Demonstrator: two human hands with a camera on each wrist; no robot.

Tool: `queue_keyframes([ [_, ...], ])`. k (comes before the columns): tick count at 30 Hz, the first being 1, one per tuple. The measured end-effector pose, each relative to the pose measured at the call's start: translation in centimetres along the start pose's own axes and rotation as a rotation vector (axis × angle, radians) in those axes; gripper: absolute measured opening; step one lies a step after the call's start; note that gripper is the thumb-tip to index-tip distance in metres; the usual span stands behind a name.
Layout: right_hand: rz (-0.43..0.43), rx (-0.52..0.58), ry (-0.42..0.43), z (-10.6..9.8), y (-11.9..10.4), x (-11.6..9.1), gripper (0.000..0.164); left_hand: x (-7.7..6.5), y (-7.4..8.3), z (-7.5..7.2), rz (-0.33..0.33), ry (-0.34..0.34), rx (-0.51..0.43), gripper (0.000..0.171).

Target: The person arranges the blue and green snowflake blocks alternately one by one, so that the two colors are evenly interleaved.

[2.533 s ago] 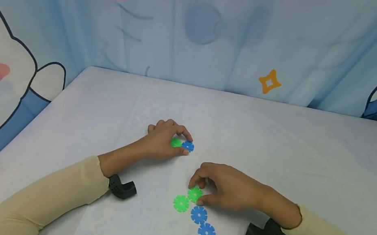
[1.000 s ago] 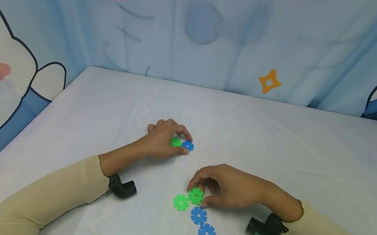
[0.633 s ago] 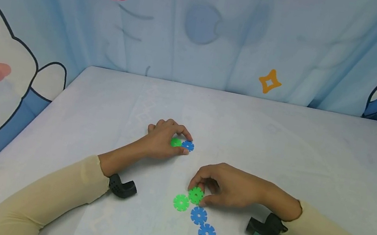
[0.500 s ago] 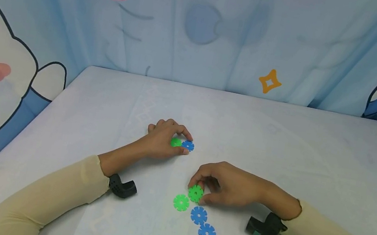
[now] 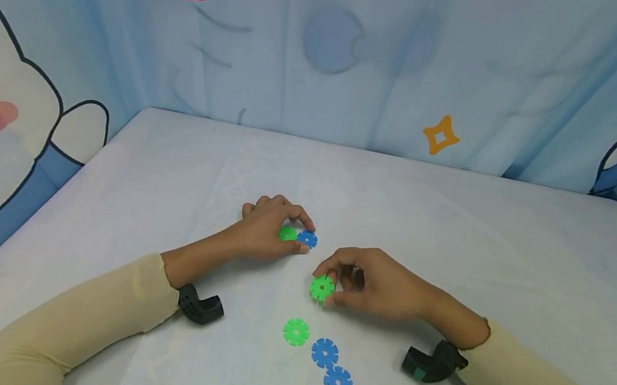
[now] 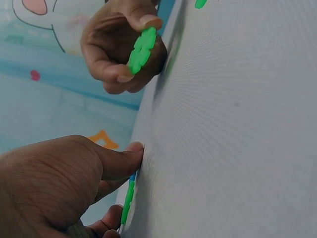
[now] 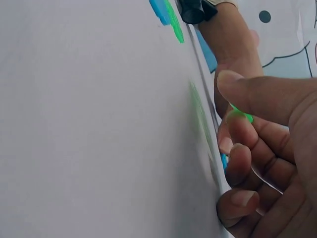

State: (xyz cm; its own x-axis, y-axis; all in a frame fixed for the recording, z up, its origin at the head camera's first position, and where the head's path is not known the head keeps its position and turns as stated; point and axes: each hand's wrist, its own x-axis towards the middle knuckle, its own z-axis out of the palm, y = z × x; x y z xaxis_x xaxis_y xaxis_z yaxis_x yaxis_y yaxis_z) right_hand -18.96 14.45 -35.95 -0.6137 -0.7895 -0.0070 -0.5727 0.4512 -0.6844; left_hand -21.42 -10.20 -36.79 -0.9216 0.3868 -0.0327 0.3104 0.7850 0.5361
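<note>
My left hand [image 5: 266, 229] rests on the table and pinches a blue notched disc [image 5: 307, 239] between thumb and index finger. A green notched disc [image 5: 288, 234] lies against the blue one, under the palm side, and is partly hidden. To the right, my right hand [image 5: 381, 285] holds another green notched disc [image 5: 321, 288] by its edges with thumb and index finger. In the left wrist view this held green disc [image 6: 142, 49] is tilted and raised off the table.
Nearer the front lie a loose green disc [image 5: 296, 332] and two blue discs, one [image 5: 325, 353] beside the other [image 5: 338, 383]. The white table [image 5: 487, 248] ends at the back against a printed blue curtain [image 5: 323, 100].
My right hand has lifted the green disc from beside the loose discs and moved it away from me, closer to the left hand. The left hand stays in place.
</note>
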Motion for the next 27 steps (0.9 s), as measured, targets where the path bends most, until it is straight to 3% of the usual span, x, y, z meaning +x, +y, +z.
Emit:
queue_keyframes([
  [11, 0.11, -0.022, 0.181, -1.6, 2.5, 1.5, 0.031, -0.1, 0.1, 0.0, -0.01, 0.004, 0.001, 0.028],
  [27, 0.187, -0.056, 0.193, -1.9, 2.9, 3.5, 0.028, -0.1, 0.3, -0.1, -0.001, 0.001, 0.008, 0.029],
])
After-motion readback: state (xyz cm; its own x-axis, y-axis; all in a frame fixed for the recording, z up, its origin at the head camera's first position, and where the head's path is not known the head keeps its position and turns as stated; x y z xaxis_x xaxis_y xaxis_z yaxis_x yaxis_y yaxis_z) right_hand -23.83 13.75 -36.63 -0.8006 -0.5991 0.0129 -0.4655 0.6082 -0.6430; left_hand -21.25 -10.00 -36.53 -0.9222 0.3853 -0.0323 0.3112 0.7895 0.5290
